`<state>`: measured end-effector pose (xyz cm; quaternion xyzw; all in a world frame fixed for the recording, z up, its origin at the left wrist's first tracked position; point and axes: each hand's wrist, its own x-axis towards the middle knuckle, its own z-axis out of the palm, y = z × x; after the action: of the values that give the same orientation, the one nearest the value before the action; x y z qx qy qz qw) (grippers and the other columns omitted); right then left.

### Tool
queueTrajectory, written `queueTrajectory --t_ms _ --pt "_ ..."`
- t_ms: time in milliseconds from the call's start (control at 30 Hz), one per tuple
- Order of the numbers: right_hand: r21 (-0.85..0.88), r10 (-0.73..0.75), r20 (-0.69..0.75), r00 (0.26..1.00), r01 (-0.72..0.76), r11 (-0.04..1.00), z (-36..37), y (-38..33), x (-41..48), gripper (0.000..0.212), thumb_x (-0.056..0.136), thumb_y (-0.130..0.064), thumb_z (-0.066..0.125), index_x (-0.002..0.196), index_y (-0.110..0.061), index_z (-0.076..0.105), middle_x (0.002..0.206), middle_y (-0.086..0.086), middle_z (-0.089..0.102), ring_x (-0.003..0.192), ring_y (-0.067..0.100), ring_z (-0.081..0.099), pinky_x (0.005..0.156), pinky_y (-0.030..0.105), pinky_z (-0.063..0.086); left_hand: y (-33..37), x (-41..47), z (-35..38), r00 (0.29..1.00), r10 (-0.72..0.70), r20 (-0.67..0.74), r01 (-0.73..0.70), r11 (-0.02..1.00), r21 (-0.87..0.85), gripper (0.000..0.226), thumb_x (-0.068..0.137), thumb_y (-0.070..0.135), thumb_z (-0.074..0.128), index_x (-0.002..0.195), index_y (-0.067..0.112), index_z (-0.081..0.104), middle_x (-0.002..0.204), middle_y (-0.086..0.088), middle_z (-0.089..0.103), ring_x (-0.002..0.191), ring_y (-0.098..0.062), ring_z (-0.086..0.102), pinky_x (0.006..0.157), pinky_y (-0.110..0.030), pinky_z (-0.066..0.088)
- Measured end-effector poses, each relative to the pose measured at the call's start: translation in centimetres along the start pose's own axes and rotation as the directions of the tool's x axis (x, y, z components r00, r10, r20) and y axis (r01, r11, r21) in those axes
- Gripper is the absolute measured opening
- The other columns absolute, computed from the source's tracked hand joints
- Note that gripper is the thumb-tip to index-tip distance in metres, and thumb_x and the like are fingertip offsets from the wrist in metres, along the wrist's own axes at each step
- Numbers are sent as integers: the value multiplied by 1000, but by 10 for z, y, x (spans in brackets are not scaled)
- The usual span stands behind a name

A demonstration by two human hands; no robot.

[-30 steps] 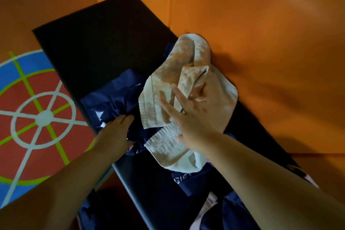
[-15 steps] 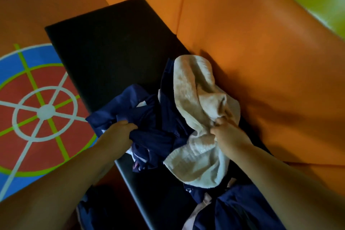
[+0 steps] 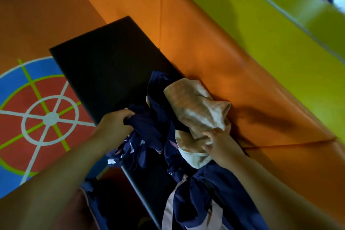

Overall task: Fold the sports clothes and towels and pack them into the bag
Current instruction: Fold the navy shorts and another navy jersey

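Right hand [image 3: 220, 144], fingers curled, grips the near end of the beige towel [image 3: 196, 110]; left hand [image 3: 113, 127] clutches a bunch of the navy clothes [image 3: 149, 132]. Both fabrics lie heaped on the black bench [image 3: 104, 73], the towel at its right edge against the orange pad [image 3: 214, 52], the clothes spilling over its left edge.

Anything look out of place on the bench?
The navy sports clothes lie in a crumpled heap, partly hanging off the black bench; the beige towel is bunched, unfolded, in the right hand. No damage visible.
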<state>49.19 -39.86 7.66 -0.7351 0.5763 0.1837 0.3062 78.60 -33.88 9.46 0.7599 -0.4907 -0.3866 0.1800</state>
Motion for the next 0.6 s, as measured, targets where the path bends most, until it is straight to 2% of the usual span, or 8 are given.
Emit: queueTrajectory --t_ms 133,200,267,367,433,467,533,600 --pt "316 -195 -65 979 206 926 -24 -37 -46 68 84 -45 62 143 -37 29 145 -16 38 133 6 36 110 40 32 56 -29 -14 995 94 -19 -96 988 -125 40 79 -6 57 82 33 61 86 10 68 73 -1 64 60 -7 44" --pt "426 -274 -133 953 304 852 -41 -52 -67 81 80 -47 68 145 -40 21 144 -25 29 131 -4 27 110 29 26 85 -45 -25 990 141 -21 -142 972 -188 53 78 -9 58 73 43 62 78 20 67 74 11 61 65 -4 44" --pt "442 -321 -200 926 377 814 -59 -62 -82 83 78 -45 70 145 -40 23 144 -25 31 129 -7 27 107 23 28 113 -59 -37 977 211 -6 -205 943 -260 56 77 -11 59 72 44 67 80 25 69 80 11 62 72 -9 47" --pt "411 -250 -378 891 404 818 -85 -60 -99 56 80 -33 71 131 -36 48 125 -20 55 117 -5 48 101 23 41 150 -76 -55 947 321 11 -302 899 -317 42 79 -8 62 81 33 68 88 22 70 85 5 64 74 -8 47" --pt "449 -148 -474 868 384 807 -106 -52 -116 30 83 -20 69 106 -38 64 92 -29 65 89 -14 58 83 16 46 170 -85 -68 923 385 0 -364 873 -325 36 77 -5 66 89 29 68 93 16 70 86 1 65 78 -11 49" --pt "461 -119 -502 857 381 801 -116 -46 -126 28 84 -14 68 95 -39 65 79 -32 64 78 -17 58 73 12 45 179 -88 -74 911 412 4 -389 862 -326 38 75 -5 66 92 29 68 95 14 70 87 -2 66 81 -15 51" --pt "446 -104 -540 835 389 806 -137 -36 -151 27 86 -8 64 92 -34 68 72 -29 63 72 -21 56 65 5 40 196 -96 -84 883 468 27 -445 854 -270 45 72 -7 65 96 31 67 98 15 70 89 -3 66 83 -15 51" --pt "377 -119 -585 802 399 836 -155 -24 -176 20 89 -9 61 98 -23 71 79 -22 63 73 -24 53 65 2 38 211 -104 -92 850 523 62 -508 845 -167 47 73 -6 67 96 34 67 98 25 67 90 4 64 78 -6 45"
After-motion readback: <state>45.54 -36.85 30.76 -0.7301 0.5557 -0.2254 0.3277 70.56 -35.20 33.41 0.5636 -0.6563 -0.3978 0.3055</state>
